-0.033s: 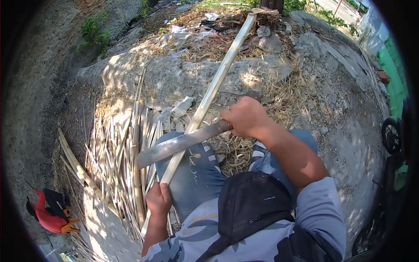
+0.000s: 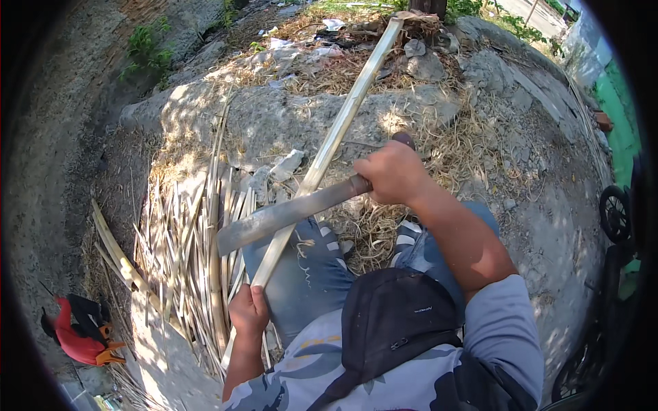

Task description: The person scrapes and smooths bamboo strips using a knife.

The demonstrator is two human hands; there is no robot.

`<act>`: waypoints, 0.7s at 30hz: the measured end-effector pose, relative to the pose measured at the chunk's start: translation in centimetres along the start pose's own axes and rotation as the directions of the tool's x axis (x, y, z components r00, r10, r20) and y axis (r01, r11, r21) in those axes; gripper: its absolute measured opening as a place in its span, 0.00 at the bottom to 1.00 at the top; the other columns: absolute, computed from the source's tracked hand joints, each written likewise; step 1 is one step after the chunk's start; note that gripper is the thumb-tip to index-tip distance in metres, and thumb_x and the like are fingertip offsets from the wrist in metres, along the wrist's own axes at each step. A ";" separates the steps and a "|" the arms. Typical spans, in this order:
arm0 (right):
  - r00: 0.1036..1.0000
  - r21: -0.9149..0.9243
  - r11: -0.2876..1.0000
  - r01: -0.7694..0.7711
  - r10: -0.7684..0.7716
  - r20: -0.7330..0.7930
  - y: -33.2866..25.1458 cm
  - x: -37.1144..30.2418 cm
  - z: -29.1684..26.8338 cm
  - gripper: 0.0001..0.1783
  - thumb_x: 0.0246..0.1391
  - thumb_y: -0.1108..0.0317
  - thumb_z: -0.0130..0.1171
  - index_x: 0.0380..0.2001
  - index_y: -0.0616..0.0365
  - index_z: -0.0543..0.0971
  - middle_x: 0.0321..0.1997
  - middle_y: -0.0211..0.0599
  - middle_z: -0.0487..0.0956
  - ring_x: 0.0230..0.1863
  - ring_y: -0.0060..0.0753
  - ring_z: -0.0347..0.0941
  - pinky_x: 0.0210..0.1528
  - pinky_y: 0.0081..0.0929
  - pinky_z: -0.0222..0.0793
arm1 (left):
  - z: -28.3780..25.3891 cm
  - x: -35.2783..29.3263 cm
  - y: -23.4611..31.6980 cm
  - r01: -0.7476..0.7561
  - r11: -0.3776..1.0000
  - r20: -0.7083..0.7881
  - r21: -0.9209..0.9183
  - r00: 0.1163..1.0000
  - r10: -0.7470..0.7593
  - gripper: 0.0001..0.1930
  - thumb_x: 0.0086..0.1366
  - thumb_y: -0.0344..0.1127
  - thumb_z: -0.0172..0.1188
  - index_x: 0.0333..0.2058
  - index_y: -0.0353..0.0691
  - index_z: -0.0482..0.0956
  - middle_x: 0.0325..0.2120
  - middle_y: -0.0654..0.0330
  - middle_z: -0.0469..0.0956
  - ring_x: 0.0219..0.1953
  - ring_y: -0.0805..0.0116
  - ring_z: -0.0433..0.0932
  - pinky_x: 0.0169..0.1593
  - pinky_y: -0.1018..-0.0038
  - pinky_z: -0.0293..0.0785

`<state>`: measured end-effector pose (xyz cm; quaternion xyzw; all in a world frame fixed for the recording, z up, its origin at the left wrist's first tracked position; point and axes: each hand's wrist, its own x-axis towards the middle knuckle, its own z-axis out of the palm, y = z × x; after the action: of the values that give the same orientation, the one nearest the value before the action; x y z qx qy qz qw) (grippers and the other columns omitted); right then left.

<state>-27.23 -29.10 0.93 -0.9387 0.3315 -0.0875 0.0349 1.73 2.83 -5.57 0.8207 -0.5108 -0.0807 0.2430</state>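
Observation:
My left hand (image 2: 249,310) is closed round the near end of a long, pale bamboo strip (image 2: 338,130), beside my left thigh. The strip slants away up and to the right, its far end by the base of a tree. In my right hand (image 2: 392,172) is a machete (image 2: 291,214), gripped by its dark handle. Its broad grey blade points left and lies across the strip above my left knee; whether the edge bites into the wood cannot be seen. A thin curled shaving (image 2: 302,257) rests on my jeans.
A pile of split bamboo strips (image 2: 181,257) lies left of my legs. Curly shavings (image 2: 373,240) cover the ground between my feet. A red and black object (image 2: 77,332) sits at far left, a dark wheel (image 2: 615,214) at far right. Rocks (image 2: 425,67) surround the tree trunk (image 2: 428,7).
My right hand and the machete have shifted slightly up and to the right along the strip. My left hand has stayed in place.

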 end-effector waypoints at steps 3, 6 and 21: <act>0.824 0.374 0.768 -0.519 0.567 -0.020 7.9 -0.6 -0.4 0.12 0.45 0.63 0.66 0.35 0.50 0.83 0.31 0.42 0.84 0.37 0.52 0.81 0.43 0.45 0.75 | 0.4 0.5 -0.2 0.017 0.999 0.024 -0.046 1.000 -0.016 0.27 0.73 0.52 0.50 0.22 0.35 0.69 0.15 0.44 0.69 0.20 0.40 0.71 0.25 0.55 0.67; 0.675 0.447 0.587 -0.675 0.736 0.053 9.5 -1.7 0.9 0.13 0.48 0.62 0.63 0.38 0.51 0.82 0.35 0.45 0.84 0.39 0.55 0.80 0.45 0.46 0.75 | -0.4 1.2 1.1 -0.003 1.000 0.037 -0.008 0.999 0.004 0.26 0.73 0.53 0.50 0.22 0.36 0.70 0.16 0.43 0.69 0.20 0.39 0.71 0.25 0.56 0.68; 0.981 -0.022 0.998 0.052 -0.047 0.186 0.4 -1.1 0.5 0.14 0.40 0.62 0.66 0.35 0.47 0.79 0.30 0.39 0.82 0.35 0.50 0.81 0.40 0.47 0.76 | -4.3 0.1 2.3 0.067 0.993 0.117 0.095 0.990 -0.078 0.27 0.74 0.53 0.50 0.24 0.37 0.76 0.17 0.46 0.74 0.20 0.43 0.76 0.26 0.57 0.70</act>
<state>-28.19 -28.74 0.25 -0.9511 0.3045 0.0039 0.0508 1.61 3.31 -0.71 0.8428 -0.4972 -0.1153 0.1710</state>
